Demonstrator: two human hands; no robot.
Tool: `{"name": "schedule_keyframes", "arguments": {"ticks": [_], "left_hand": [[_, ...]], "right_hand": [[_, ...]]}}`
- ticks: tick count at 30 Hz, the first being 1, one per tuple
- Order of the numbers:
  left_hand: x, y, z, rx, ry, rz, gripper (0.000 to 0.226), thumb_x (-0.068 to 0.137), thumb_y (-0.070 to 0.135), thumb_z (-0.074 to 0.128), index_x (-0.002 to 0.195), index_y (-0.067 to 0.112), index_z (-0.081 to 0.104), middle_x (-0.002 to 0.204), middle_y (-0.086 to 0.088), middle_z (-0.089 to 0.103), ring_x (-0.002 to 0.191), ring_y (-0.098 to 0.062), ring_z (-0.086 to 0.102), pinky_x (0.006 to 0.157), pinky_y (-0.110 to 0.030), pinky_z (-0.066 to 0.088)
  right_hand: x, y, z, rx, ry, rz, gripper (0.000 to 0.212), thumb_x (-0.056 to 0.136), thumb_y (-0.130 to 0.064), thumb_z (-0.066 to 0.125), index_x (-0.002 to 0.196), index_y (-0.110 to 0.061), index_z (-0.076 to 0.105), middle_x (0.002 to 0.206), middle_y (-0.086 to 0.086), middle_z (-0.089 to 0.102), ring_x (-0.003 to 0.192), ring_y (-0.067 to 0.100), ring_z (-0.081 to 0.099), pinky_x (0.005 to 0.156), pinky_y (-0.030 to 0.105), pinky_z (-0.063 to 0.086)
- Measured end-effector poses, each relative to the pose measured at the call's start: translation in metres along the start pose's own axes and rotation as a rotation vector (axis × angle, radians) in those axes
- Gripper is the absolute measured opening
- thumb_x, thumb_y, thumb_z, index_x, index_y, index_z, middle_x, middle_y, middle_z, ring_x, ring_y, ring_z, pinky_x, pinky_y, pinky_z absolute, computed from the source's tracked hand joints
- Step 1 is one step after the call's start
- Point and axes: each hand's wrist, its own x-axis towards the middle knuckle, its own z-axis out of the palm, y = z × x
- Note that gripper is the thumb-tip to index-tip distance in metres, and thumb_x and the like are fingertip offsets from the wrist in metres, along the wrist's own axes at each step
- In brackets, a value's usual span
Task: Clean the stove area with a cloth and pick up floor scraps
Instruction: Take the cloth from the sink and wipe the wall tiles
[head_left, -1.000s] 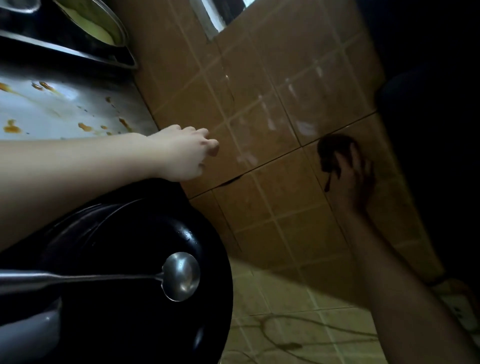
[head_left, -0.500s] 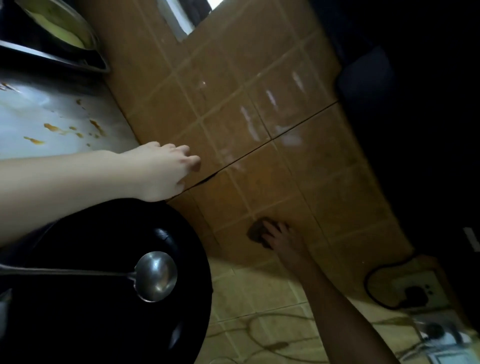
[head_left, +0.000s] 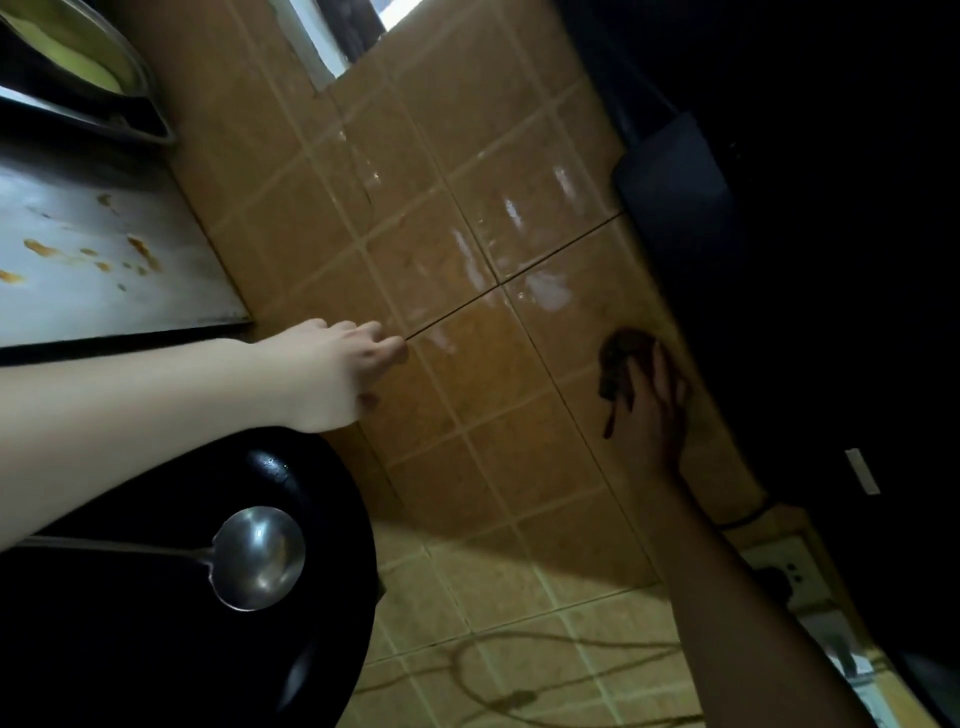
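Cloth (head_left: 621, 358), dark, wadded, under R hand (head_left: 655, 415) on glossy sq. tiles (head_left: 519, 374).

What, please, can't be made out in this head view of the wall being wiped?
Head view throughout:
- right hand: in deep shadow; whether its fingers curl round the cloth or press it flat is unclear.
- ladle: handle end hidden beneath the left forearm.
- metal basin: cut off by the top-left edge.
- Right side of the picture: too dark to read.
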Motion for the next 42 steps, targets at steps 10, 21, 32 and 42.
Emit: {"name": "schedule_keyframes", "arguments": {"ticks": [10,21,32,42], "left_hand": [[-0.009,-0.005,0.014,-0.002,-0.043,0.033,0.053,0.09,0.037,0.046,0.138,0.03,0.024,0.129,0.004,0.038,0.12,-0.018,0.047,0.093,-0.031,0.041],[-0.006,-0.014,0.018,0.043,-0.058,-0.033,0.058,0.089,0.037,0.048,0.141,0.025,0.025,0.131,0.0,0.04,0.121,-0.021,0.047,0.094,-0.034,0.041],[-0.005,0.003,0.037,-0.051,-0.116,0.008,0.048,0.089,0.031,0.05,0.134,0.025,0.033,0.123,-0.003,0.042,0.117,-0.026,0.049,0.092,-0.038,0.042],[-0.02,-0.012,0.037,0.135,-0.05,0.061,0.044,0.092,0.034,0.042,0.133,0.02,0.034,0.118,-0.005,0.044,0.109,-0.027,0.054,0.083,-0.038,0.046]], "right_hand": [[-0.061,-0.017,0.07,-0.388,-0.607,-0.592,0.06,0.089,-0.003,0.05,0.144,-0.017,0.03,0.159,0.002,0.005,0.139,0.03,0.021,0.106,0.042,0.031],[-0.016,0.028,-0.005,-0.147,-0.009,-0.077,0.043,0.091,-0.009,0.055,0.133,-0.013,0.052,0.152,0.012,0.032,0.13,0.04,0.036,0.097,0.045,0.036],[-0.092,-0.001,0.077,-0.212,-0.495,-0.524,0.049,0.088,-0.004,0.053,0.136,-0.011,0.047,0.15,0.018,0.032,0.134,0.037,0.035,0.106,0.044,0.034],[-0.145,0.026,0.091,-0.531,-0.706,-1.027,0.027,0.051,-0.033,0.085,0.076,-0.031,0.075,0.108,-0.005,0.07,0.087,0.016,0.067,0.069,0.026,0.055]]}}
